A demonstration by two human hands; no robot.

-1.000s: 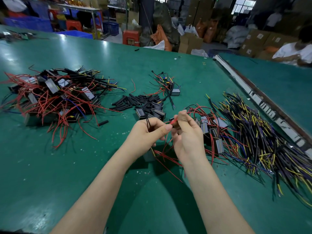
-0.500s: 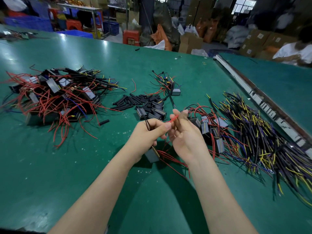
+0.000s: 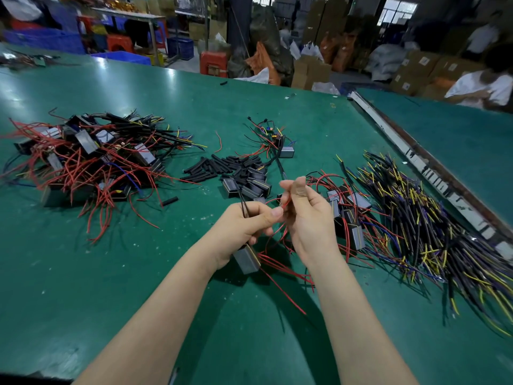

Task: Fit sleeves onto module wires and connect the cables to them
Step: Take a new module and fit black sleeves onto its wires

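One red wire (image 3: 286, 202) pinched, tip angled up-right

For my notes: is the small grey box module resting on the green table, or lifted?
Lifted: the small grey box module hangs below the left hand, its shadow on the green table.
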